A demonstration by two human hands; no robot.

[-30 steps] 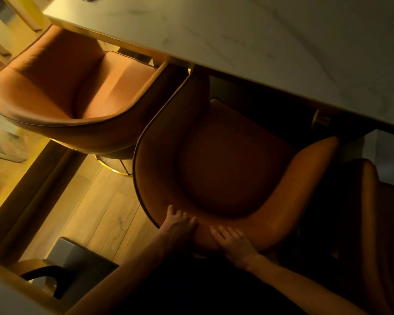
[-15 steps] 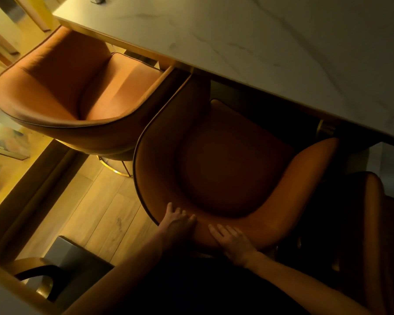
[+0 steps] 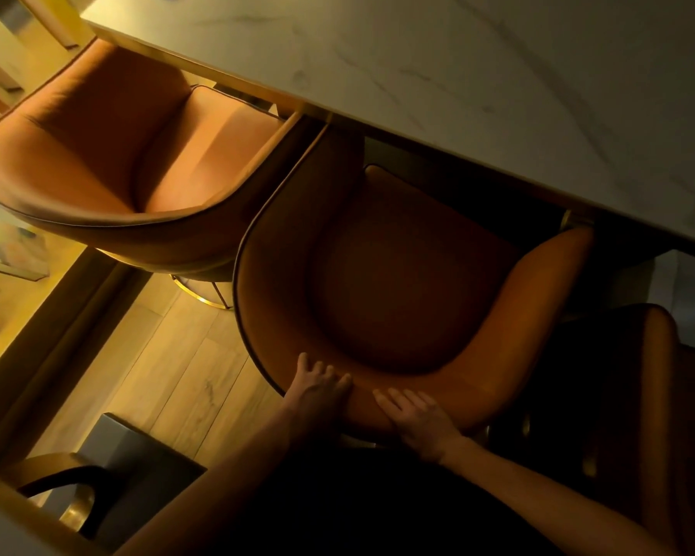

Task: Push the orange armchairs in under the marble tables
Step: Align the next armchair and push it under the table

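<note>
Got both hands, left hand (image 3: pixel 318 389) and right hand (image 3: pixel 418 415), flat and apart on the middle armchair (image 3: pixel 378 274) backrest, mid-push. Seat's partly under the worktop (image 3: pixel 498 74) edge, so next I'd shove straight in.

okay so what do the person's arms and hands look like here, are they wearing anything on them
Both forearms are bare, with no sleeves in view. The left hand and right hand show no gloves, and no rings or watch can be made out in the dim light. A dark garment fills the space between the arms.
</note>
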